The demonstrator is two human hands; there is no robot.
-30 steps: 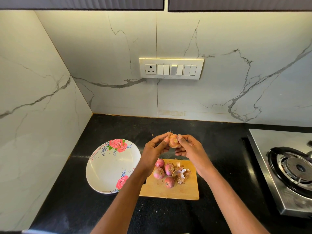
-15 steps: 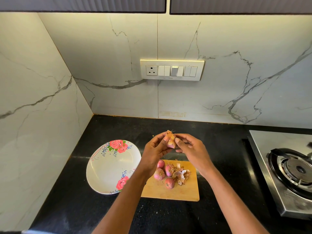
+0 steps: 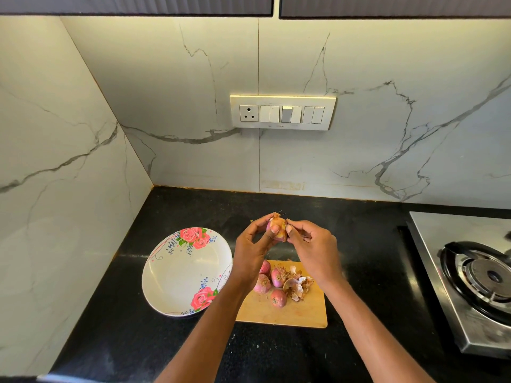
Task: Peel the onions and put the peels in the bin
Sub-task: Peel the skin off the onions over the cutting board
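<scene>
Holding the onion (image 3: pixel 277 228) clear above the cutting board (image 3: pixel 282 313), the left hand (image 3: pixel 253 252) grips it between thumb and curled fingers, root tuft pointing up and away, so the long axis runs roughly upright. The right hand (image 3: pixel 313 244) pinches the dry skin at the bulb's right flank; its fingertips (image 3: pixel 289 229) touch the onion directly. Both hands are equally near. The next pull probably needs to run downward along that axis, away from the tuft. Four more onions (image 3: pixel 272 283) and loose peels (image 3: pixel 297 286) lie on the board below the wrists. No bin is visible.
</scene>
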